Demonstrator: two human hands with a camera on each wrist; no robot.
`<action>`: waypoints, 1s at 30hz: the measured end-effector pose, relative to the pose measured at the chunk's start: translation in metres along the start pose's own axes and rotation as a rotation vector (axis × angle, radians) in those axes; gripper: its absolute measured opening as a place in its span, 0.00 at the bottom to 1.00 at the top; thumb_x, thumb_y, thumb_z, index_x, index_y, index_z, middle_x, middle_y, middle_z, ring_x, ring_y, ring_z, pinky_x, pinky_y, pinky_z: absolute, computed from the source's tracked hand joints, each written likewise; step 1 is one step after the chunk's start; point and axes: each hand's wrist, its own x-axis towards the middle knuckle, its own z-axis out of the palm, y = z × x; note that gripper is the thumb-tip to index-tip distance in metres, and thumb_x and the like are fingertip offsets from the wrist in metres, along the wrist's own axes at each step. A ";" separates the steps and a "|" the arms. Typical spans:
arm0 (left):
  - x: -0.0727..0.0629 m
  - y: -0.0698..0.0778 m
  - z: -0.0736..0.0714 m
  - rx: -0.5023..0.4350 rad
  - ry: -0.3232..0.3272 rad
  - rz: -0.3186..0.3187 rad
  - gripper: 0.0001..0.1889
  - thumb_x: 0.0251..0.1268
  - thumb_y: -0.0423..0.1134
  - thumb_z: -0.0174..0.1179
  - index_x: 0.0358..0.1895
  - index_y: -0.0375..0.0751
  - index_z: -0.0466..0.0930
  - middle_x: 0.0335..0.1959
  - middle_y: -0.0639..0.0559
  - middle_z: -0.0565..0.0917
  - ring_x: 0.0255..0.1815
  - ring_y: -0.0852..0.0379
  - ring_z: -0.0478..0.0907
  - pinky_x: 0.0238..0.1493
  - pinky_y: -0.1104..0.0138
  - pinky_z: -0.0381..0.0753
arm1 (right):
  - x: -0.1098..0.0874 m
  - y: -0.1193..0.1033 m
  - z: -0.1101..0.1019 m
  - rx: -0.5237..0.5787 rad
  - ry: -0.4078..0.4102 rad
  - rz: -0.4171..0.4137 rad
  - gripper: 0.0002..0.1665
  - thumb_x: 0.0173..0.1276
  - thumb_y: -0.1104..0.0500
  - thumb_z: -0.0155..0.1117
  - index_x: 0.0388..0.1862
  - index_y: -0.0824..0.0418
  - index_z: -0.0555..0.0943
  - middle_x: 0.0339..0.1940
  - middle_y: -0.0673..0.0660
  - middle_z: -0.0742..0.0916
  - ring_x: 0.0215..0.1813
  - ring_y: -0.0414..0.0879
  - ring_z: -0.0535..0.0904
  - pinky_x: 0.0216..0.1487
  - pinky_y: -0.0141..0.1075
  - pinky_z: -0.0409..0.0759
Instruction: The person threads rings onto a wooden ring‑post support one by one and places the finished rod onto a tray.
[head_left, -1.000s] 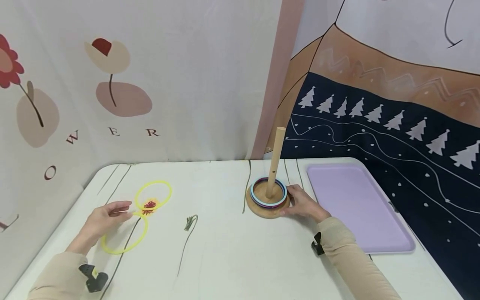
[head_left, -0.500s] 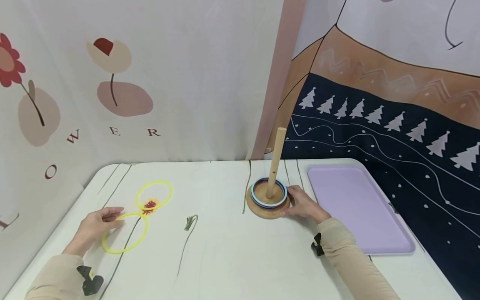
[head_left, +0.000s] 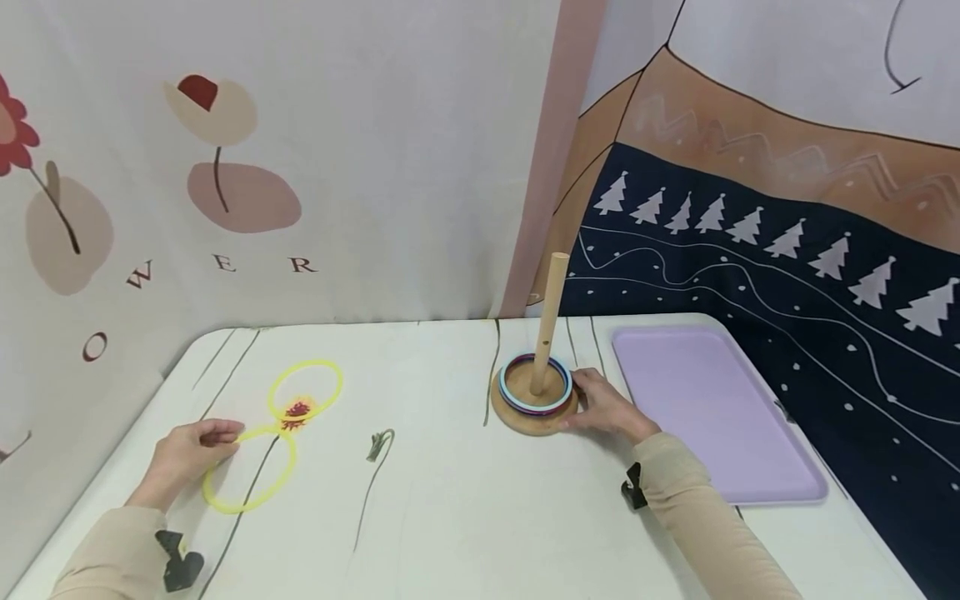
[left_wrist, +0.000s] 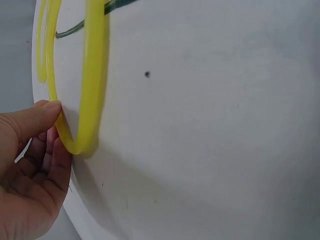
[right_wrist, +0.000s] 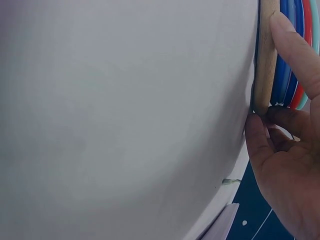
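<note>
My left hand (head_left: 187,458) pinches the rim of a yellow ring (left_wrist: 92,75) between thumb and fingers, at the ring's left side. The ring is close over the table, slightly tilted. Just beyond it lies a second yellow ring (head_left: 340,383). My right hand (head_left: 607,408) grips the edge of a round wooden base (head_left: 525,425), thumb on its upper side and fingers beneath the rim. From the base rises a wooden post (head_left: 551,308). Around its foot are stacked rings: blue rings (right_wrist: 290,75) lowest, a red ring (right_wrist: 306,45) above, and a light blue ring (head_left: 536,409) on top.
A flat lilac tray (head_left: 712,408) stands right of the post, beside my right forearm. The white table (head_left: 450,517) has printed flowers and stems. Patterned cloth walls (head_left: 390,167) rise along its back and sides.
My left hand has drawn back left and down from the near yellow ring's top to its left side and now pinches it. The ring tilts slightly. My right hand holds still at the base.
</note>
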 end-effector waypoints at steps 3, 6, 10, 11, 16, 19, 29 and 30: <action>-0.001 0.003 -0.004 0.025 -0.020 0.012 0.20 0.57 0.34 0.64 0.52 0.26 0.75 0.39 0.39 0.83 0.38 0.50 0.78 0.40 0.56 0.77 | 0.000 -0.001 -0.001 -0.009 0.000 0.000 0.49 0.46 0.58 0.78 0.64 0.75 0.65 0.58 0.72 0.70 0.60 0.62 0.66 0.63 0.54 0.68; -0.002 0.006 -0.007 0.059 -0.045 0.040 0.19 0.56 0.34 0.65 0.49 0.27 0.77 0.36 0.43 0.83 0.34 0.57 0.77 0.35 0.63 0.78 | 0.000 -0.002 -0.001 -0.008 -0.005 0.011 0.50 0.47 0.58 0.78 0.64 0.76 0.64 0.58 0.72 0.69 0.60 0.63 0.66 0.64 0.54 0.67; -0.003 0.010 -0.011 0.083 -0.094 0.061 0.17 0.55 0.34 0.65 0.46 0.27 0.78 0.32 0.48 0.83 0.31 0.60 0.75 0.28 0.70 0.76 | 0.001 -0.001 -0.001 -0.008 -0.009 0.025 0.51 0.47 0.58 0.78 0.65 0.76 0.64 0.59 0.72 0.68 0.61 0.63 0.65 0.65 0.54 0.66; -0.003 0.012 -0.012 0.081 -0.110 0.061 0.16 0.55 0.33 0.65 0.46 0.26 0.78 0.32 0.48 0.83 0.31 0.60 0.75 0.27 0.71 0.76 | 0.001 -0.001 -0.001 -0.007 -0.010 0.026 0.51 0.47 0.58 0.78 0.65 0.76 0.64 0.59 0.72 0.68 0.61 0.63 0.65 0.65 0.54 0.66; -0.004 0.018 -0.015 0.061 -0.177 0.043 0.16 0.56 0.32 0.63 0.46 0.25 0.78 0.31 0.50 0.81 0.31 0.58 0.74 0.27 0.70 0.77 | 0.000 -0.001 -0.001 0.005 -0.010 0.030 0.50 0.46 0.58 0.78 0.65 0.74 0.64 0.59 0.71 0.69 0.61 0.62 0.65 0.65 0.54 0.66; -0.006 0.024 -0.015 0.036 -0.204 0.034 0.16 0.56 0.33 0.63 0.46 0.25 0.77 0.31 0.50 0.80 0.31 0.58 0.74 0.27 0.69 0.78 | 0.001 -0.001 -0.001 0.005 -0.006 0.031 0.51 0.46 0.57 0.79 0.65 0.74 0.64 0.59 0.71 0.69 0.61 0.62 0.65 0.65 0.54 0.66; -0.010 0.046 -0.014 0.016 -0.240 -0.001 0.15 0.60 0.32 0.60 0.48 0.26 0.75 0.33 0.48 0.78 0.32 0.55 0.73 0.29 0.66 0.78 | 0.001 0.001 -0.001 0.000 -0.009 0.010 0.50 0.46 0.58 0.78 0.64 0.77 0.65 0.58 0.71 0.70 0.58 0.60 0.67 0.62 0.52 0.69; -0.010 0.049 -0.013 0.010 -0.240 0.000 0.15 0.61 0.32 0.60 0.48 0.26 0.74 0.33 0.47 0.78 0.32 0.55 0.73 0.29 0.66 0.79 | 0.001 0.001 -0.001 -0.003 -0.009 0.006 0.50 0.46 0.58 0.78 0.64 0.77 0.65 0.57 0.71 0.70 0.58 0.60 0.67 0.61 0.52 0.69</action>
